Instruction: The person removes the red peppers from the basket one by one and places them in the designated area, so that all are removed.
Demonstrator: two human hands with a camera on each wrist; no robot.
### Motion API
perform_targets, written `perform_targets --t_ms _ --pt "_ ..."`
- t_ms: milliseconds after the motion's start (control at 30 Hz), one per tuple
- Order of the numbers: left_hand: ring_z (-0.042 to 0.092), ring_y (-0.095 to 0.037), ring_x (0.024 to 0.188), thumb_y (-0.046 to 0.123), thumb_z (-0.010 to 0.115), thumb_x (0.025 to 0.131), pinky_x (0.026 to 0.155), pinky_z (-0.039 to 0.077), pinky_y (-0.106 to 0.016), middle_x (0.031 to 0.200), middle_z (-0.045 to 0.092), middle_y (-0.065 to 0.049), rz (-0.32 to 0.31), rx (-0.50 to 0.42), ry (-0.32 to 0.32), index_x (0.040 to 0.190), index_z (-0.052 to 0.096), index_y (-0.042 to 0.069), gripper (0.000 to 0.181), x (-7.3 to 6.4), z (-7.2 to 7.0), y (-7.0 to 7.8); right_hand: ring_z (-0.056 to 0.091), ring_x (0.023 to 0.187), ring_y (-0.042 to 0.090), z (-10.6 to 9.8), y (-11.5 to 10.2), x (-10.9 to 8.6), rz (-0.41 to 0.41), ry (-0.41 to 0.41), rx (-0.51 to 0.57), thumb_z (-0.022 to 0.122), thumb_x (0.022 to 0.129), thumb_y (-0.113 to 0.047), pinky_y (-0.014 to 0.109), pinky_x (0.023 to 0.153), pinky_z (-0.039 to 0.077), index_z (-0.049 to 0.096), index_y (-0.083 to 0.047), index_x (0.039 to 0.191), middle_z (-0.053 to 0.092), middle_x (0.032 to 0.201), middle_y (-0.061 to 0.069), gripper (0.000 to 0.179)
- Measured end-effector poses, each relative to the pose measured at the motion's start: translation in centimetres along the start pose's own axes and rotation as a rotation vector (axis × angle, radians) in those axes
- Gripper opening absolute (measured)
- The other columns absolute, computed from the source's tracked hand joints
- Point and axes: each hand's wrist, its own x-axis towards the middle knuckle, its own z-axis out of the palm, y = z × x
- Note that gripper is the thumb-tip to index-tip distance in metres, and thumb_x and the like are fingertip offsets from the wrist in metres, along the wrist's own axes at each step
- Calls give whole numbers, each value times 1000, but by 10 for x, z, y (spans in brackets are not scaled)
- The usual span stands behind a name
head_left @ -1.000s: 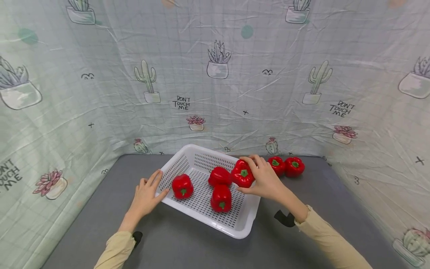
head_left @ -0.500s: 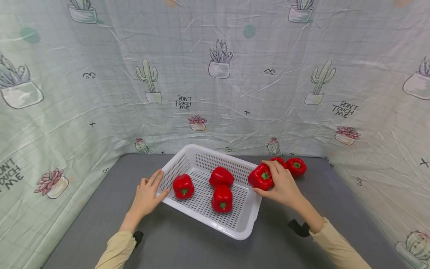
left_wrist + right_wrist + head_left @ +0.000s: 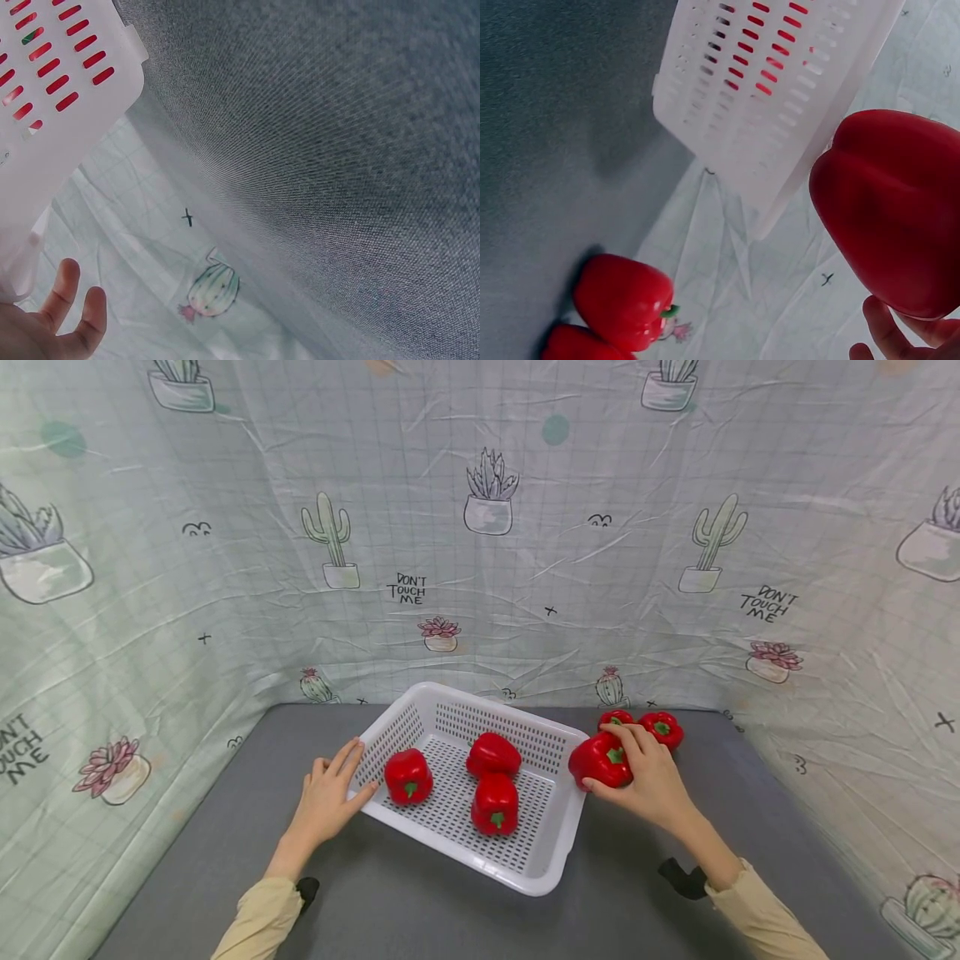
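My right hand (image 3: 651, 781) grips a red bell pepper (image 3: 597, 762) with a green stem, thumb at the near side and fingers over the far side. That pepper overlaps the right rim of a white slotted plastic basket (image 3: 457, 852) in the head view; in the right wrist view the bell pepper (image 3: 892, 210) is raised beside the basket wall (image 3: 742, 135). Inside the basket lie three more bell peppers, one alone at left (image 3: 408, 777) and two close together. My left hand (image 3: 324, 802) touches the basket's left rim, fingers spread and loosely bent.
Two red bell peppers (image 3: 663, 728) sit side by side on the grey table (image 3: 420, 910) behind my right hand, the left one partly hidden. A cactus-printed cloth (image 3: 555, 527) walls the table at the back and both sides.
My right hand has carried its bell pepper rightward, from above the basket's inside to its right rim. The left hand, the basket and the peppers in it stay put.
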Motion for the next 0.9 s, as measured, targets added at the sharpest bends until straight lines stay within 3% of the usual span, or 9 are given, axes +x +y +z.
perform_targets --t_ms 400,633,900 --pt "36 -29 91 42 58 80 67 28 -38 141 34 -12 3 1 6 137 35 8 70 0 0 0 47 99 31 -1 21 -7 7 46 51 83 54 -21 50 66 50 47 -10 118 48 110 14 74" --pt "36 -29 91 43 57 81 68 28 -38 141 33 -12 14 10 9 138 34 9 70 0 1 -1 45 100 33 -2 35 -10 37 47 -48 82 55 -26 55 73 44 47 -9 118 47 112 15 74" --pt "36 -30 92 42 57 81 68 28 -39 141 33 -12 12 4 9 137 36 8 69 0 1 -1 44 93 36 3 53 -13 105 25 -149 77 60 -34 54 69 37 45 -6 116 48 107 17 71"
